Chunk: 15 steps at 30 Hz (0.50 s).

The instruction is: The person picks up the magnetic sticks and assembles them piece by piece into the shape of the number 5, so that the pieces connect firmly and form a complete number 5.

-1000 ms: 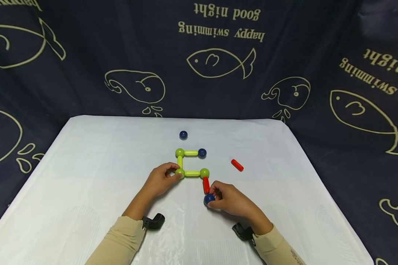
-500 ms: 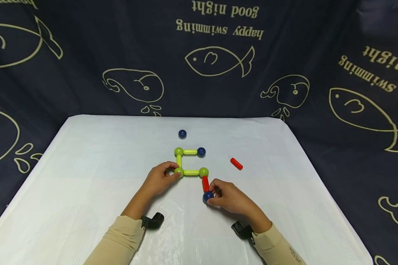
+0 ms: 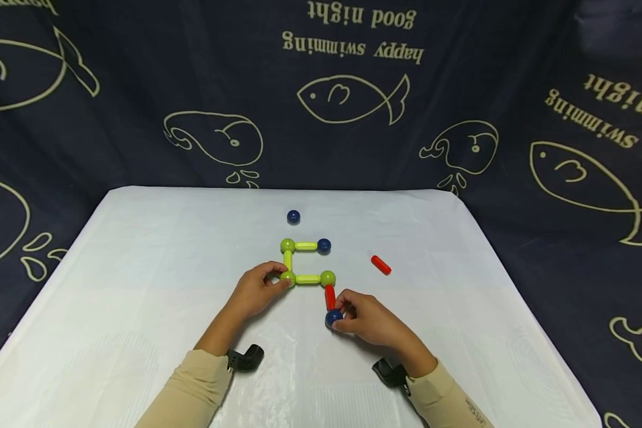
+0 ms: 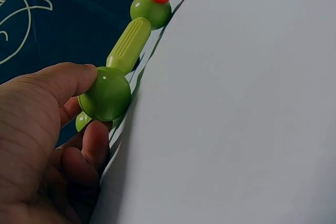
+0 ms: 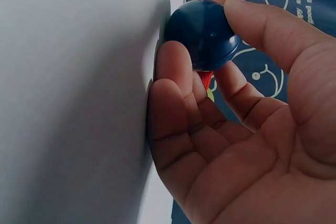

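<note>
My left hand (image 3: 258, 289) pinches a green ball (image 4: 106, 95) at the near left corner of a ball-and-rod shape on the table. From that ball one yellow-green rod (image 3: 288, 260) runs back to another green ball (image 3: 288, 245), whose rod (image 3: 306, 246) ends in a blue ball (image 3: 324, 246). A second rod (image 4: 129, 44) leads right to a third green ball (image 3: 328, 278). A red rod (image 3: 330, 297) joins this ball to a nearer blue ball (image 5: 202, 32), which my right hand (image 3: 371, 318) holds between thumb and fingers.
A loose blue ball (image 3: 293, 217) lies behind the shape. Off to the right is a loose red rod (image 3: 381, 265). The white-covered table (image 3: 155, 249) meets a dark cloth (image 3: 342, 154) printed with fish and whales at the back.
Everything shifts slightly left in the head view. Both hands keep their grip, and the right hand's blue ball and the red rod stay joined.
</note>
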Each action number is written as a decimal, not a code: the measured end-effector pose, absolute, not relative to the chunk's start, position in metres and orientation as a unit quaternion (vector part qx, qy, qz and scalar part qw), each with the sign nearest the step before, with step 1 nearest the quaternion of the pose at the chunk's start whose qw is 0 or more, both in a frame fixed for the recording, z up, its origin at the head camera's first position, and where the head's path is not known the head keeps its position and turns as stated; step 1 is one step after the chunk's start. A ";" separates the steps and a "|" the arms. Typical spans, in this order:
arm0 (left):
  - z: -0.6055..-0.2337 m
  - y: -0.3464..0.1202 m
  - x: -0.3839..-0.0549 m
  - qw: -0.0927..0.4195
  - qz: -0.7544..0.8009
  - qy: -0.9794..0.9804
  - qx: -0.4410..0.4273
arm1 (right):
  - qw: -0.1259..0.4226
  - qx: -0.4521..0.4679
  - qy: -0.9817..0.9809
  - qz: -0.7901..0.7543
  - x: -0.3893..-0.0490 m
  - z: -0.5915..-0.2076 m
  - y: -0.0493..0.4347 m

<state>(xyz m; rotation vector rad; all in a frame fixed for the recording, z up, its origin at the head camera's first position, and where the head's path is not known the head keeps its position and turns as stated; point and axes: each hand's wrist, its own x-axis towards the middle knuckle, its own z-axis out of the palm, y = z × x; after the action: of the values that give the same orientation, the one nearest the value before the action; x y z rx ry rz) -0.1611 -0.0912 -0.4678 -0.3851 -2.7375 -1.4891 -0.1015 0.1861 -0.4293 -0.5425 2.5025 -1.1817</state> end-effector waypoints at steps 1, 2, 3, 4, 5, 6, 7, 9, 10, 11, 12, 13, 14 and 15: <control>-0.468 -0.091 -0.161 0.001 -0.474 -0.872 -0.123 | 0.160 -0.190 0.876 -0.414 -0.101 -0.429 0.186; -0.467 -0.091 -0.161 0.001 -0.475 -0.871 -0.123 | 0.160 -0.190 0.875 -0.415 -0.101 -0.429 0.186; -0.467 -0.091 -0.161 0.001 -0.475 -0.871 -0.123 | 0.160 -0.190 0.875 -0.415 -0.101 -0.429 0.186; -0.467 -0.091 -0.161 0.002 -0.475 -0.871 -0.124 | 0.160 -0.190 0.876 -0.414 -0.102 -0.429 0.186; -0.467 -0.091 -0.160 0.003 -0.475 -0.871 -0.125 | 0.160 -0.189 0.876 -0.414 -0.102 -0.429 0.186; -0.467 -0.091 -0.160 0.004 -0.476 -0.871 -0.125 | 0.160 -0.187 0.877 -0.413 -0.102 -0.429 0.186; -0.467 -0.091 -0.160 0.005 -0.476 -0.871 -0.126 | 0.160 -0.185 0.877 -0.413 -0.102 -0.429 0.186; -0.467 -0.090 -0.160 0.006 -0.476 -0.870 -0.125 | 0.160 -0.182 0.878 -0.413 -0.102 -0.429 0.187; -0.467 -0.090 -0.160 0.007 -0.476 -0.870 -0.126 | 0.161 -0.181 0.878 -0.413 -0.102 -0.429 0.187; -0.466 -0.090 -0.159 0.007 -0.477 -0.870 -0.125 | 0.161 -0.180 0.878 -0.414 -0.103 -0.429 0.188; -0.466 -0.090 -0.159 0.007 -0.477 -0.870 -0.124 | 0.161 -0.180 0.877 -0.415 -0.103 -0.429 0.188; -0.466 -0.090 -0.159 0.007 -0.478 -0.870 -0.124 | 0.162 -0.179 0.877 -0.415 -0.103 -0.428 0.189; -0.466 -0.090 -0.159 0.008 -0.478 -0.870 -0.123 | 0.163 -0.179 0.876 -0.418 -0.104 -0.428 0.190; -0.466 -0.090 -0.159 0.008 -0.477 -0.870 -0.124 | 0.163 -0.178 0.875 -0.419 -0.105 -0.427 0.192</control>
<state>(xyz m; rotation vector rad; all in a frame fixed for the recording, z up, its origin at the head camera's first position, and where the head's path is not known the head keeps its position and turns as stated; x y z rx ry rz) -0.1589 -0.0899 -0.4658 -0.3862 -2.7209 -1.4904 -0.1049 0.1922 -0.4266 -0.5079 2.4959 -1.1946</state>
